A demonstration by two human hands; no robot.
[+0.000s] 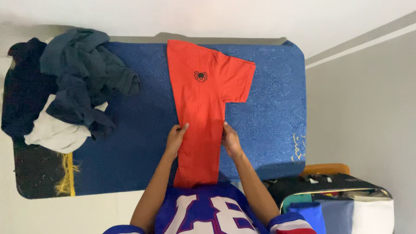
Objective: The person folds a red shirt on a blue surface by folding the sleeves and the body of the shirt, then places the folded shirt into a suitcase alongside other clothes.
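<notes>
left hand (175,139) pinches red shirt (201,108) edge | right hand (231,139) pinches other edge | clothes pile (69,86) at 10 o'clock on blue bed (268,108)

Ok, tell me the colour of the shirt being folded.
Red-orange shirt, with a small black spider emblem; seen from the head view.
</notes>
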